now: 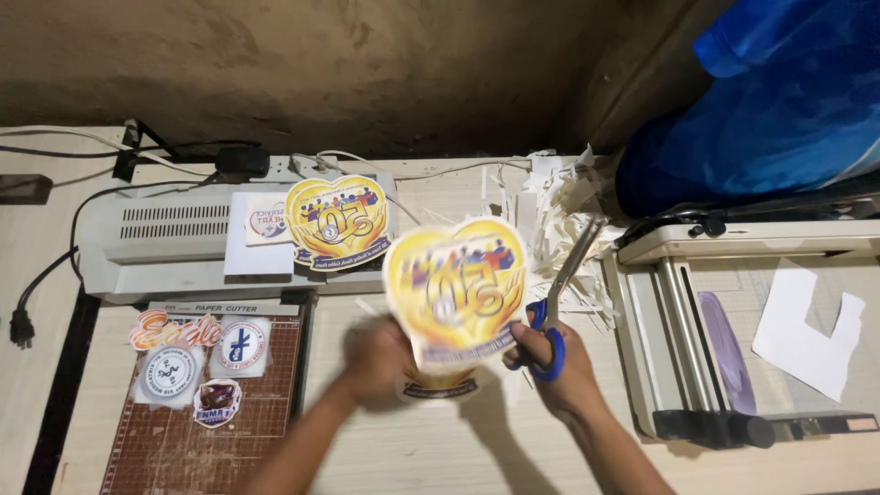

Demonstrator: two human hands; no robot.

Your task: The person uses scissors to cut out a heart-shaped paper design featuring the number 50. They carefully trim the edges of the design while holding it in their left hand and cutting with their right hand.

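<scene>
My left hand [376, 359] grips the lower left edge of a yellow heart-shaped printed cutout [456, 286], held up over the wooden table [412, 454]. The cutout looks blurred. My right hand [564, 367] holds blue-handled scissors [555, 307] by the loops, at the cutout's right edge. The scissor blades point up and to the right, slightly parted. A second printed piece [438, 385] shows just below the cutout, between my hands.
A grey laminator [156, 240] at the back left carries a matching heart cutout [337, 222] and a white sheet. A brown paper cutter mat [202, 431] holds several stickers. White paper scraps [559, 206] lie behind; a large trimmer [733, 330] stands at the right.
</scene>
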